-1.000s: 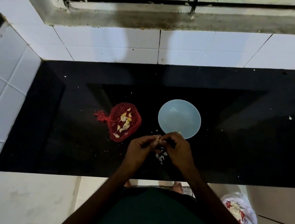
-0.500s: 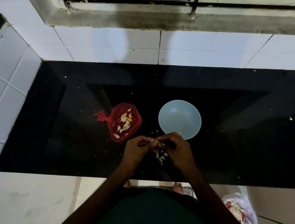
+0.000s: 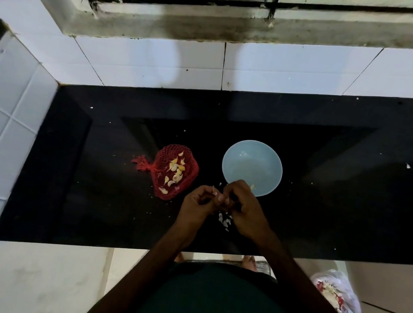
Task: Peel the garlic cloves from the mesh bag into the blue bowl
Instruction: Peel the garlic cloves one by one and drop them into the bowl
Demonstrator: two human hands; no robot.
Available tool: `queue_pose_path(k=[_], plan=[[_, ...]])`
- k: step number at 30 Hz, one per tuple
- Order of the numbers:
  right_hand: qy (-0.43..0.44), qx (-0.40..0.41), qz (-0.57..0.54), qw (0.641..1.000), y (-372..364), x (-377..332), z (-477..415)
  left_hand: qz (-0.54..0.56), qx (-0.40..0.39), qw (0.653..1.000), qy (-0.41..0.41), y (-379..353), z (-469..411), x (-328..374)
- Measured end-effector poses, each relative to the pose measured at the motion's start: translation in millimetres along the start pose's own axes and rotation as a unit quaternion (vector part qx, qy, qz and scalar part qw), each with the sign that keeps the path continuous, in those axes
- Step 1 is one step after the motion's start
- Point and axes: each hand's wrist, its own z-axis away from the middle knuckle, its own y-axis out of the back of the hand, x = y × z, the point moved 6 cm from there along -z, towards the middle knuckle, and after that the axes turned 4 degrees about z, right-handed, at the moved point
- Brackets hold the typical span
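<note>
Head view: my left hand [image 3: 197, 204] and right hand [image 3: 245, 212] have drawn tighter together than a second ago. Both grips pinch one garlic clove [image 3: 221, 198], now nearly hidden, just in front of the blue bowl [image 3: 247, 159]. I judge the peeling unfinished. The red mesh bag [image 3: 171, 156], left of the bowl, holds more cloves. Skin scraps [image 3: 224, 218] litter the dark surface [image 3: 115, 196]. Nothing blocks the bowl.
</note>
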Motion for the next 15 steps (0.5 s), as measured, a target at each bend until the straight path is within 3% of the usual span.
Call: queue_pose_path(k=[10, 15], plan=[[-0.069, 0.017, -0.050, 0.996, -3.6, 11.7, -1.7, 0.019, 0.037, 0.999, -0.016, 4.9, -1.5, -1.3], [-0.050, -0.016, -0.040, 0.998, -5.1, 9.8, -1.5, -0.007, 0.060, 0.998, -0.021, 10.5, -1.9, 0.3]])
